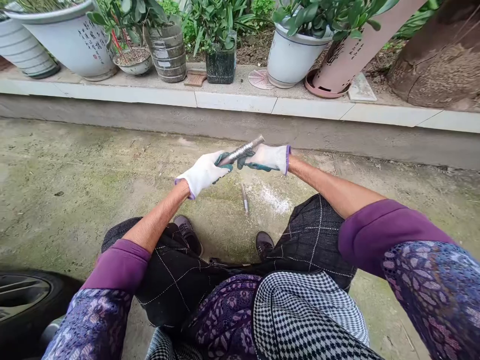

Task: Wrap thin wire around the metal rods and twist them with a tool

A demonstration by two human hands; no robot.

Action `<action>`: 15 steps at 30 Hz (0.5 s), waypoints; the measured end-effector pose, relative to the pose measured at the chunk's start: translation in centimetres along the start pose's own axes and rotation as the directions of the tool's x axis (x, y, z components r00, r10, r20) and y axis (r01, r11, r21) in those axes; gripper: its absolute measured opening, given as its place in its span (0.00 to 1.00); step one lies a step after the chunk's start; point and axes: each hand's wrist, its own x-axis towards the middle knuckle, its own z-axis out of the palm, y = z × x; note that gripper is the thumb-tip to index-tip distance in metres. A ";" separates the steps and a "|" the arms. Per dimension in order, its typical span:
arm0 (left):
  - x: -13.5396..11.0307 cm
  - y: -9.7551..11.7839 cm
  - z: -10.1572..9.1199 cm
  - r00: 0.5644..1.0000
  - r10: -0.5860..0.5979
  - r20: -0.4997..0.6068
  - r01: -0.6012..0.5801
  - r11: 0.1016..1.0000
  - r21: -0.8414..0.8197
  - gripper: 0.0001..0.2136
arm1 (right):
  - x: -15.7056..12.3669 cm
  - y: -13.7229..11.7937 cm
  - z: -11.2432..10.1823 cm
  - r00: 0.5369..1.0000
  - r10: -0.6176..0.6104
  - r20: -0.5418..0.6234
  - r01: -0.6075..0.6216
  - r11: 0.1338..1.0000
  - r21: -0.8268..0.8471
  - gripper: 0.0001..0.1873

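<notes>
Both my hands wear white work gloves with green-coated palms and purple cuffs. My left hand (207,171) is closed around the lower end of a slim rod (243,151), which has a shiny silver, ridged-looking middle and a duller tip. The rod slants up to the right in front of my body. Just under its upper part, my right hand (262,158) has its fingers curled in, close to the rod. Whatever those fingers grip is hidden. Below, on the concrete, lies a thin, narrow tool-like piece (244,198) beside a patch of white powder (275,200).
Ahead runs a low tiled ledge (236,102) bearing several potted plants, among them a white pot (296,57) and a pink pot (343,62). A thick trunk (438,60) stands at the right. Lower left is a vehicle wheel (26,305). My shoes (264,243) flank the powder.
</notes>
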 end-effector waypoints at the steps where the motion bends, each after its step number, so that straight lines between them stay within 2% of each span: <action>1: 0.2 -0.2 0.0 0.999 -0.034 -0.017 0.033 0.999 -0.023 0.17 | -0.1 -0.3 0.6 1.000 -0.019 -0.001 0.019 1.000 -0.020 0.15; 3: 0.6 -0.5 0.0 0.997 -0.058 -0.042 0.061 0.995 0.074 0.15 | -0.4 -0.9 1.7 0.998 -0.065 -0.022 0.063 0.995 -0.080 0.14; 5: 1.0 -0.8 0.0 0.997 -0.045 -0.062 0.062 0.952 0.301 0.15 | -0.7 -1.4 2.6 0.994 -0.099 -0.049 0.090 0.984 -0.156 0.13; 7: 1.2 -1.1 0.1 0.998 -0.046 -0.043 0.062 0.844 0.533 0.15 | -1.2 -1.7 3.0 0.992 -0.104 -0.068 0.087 0.973 -0.213 0.11; 9: 1.3 -1.5 0.4 0.998 -0.050 0.027 0.019 0.732 0.681 0.15 | -1.5 -1.8 2.7 0.991 -0.106 -0.083 0.082 0.965 -0.251 0.12; 12: 1.1 -1.8 1.1 0.985 -0.005 0.173 -0.130 0.640 0.757 0.15 | -1.2 -1.4 1.5 0.987 -0.108 -0.121 0.071 0.958 -0.277 0.11; 15: 0.6 -1.3 1.4 0.970 0.044 0.240 -0.215 0.621 0.754 0.15 | -0.3 -0.6 0.1 0.984 -0.089 -0.151 0.040 0.952 -0.303 0.10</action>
